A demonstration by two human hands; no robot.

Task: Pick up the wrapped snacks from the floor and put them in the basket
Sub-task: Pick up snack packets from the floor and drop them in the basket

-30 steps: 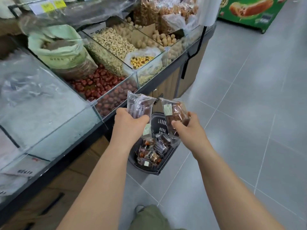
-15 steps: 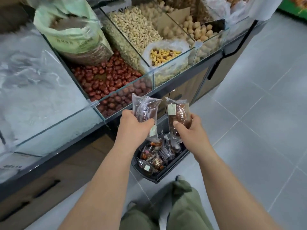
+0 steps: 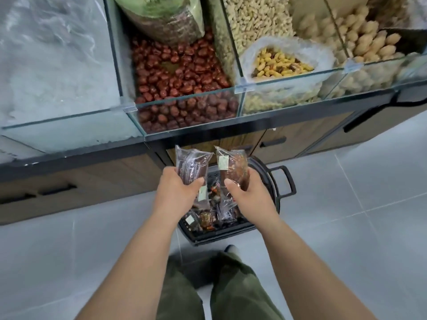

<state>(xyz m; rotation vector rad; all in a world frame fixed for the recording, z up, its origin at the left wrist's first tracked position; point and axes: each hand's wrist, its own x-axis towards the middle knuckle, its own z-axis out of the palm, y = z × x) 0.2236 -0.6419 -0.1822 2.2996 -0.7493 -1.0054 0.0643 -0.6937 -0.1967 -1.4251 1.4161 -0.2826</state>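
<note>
A black plastic basket point(image 3: 273, 183) stands on the grey tiled floor against the counter, with several wrapped snacks point(image 3: 208, 218) inside. My left hand point(image 3: 178, 192) grips a clear-wrapped dark snack point(image 3: 191, 166) above the basket's left side. My right hand point(image 3: 251, 199) grips a second wrapped brown snack point(image 3: 233, 167) above the basket's middle. Both packets are upright, side by side, a small gap between them. My hands hide much of the basket's inside.
A counter with glass bins runs across the top: red dates point(image 3: 182, 72), peanuts point(image 3: 251, 17), a bag of yellow snacks point(image 3: 282, 63), pale pods point(image 3: 367, 40). Wooden cabinet fronts point(image 3: 92, 181) sit below. My green trouser legs point(image 3: 219, 285) stand just before the basket.
The camera has tilted down and turned toward the counter, so the basket sits straight ahead. Both hands still hold their packets over the basket, slightly closer together.
</note>
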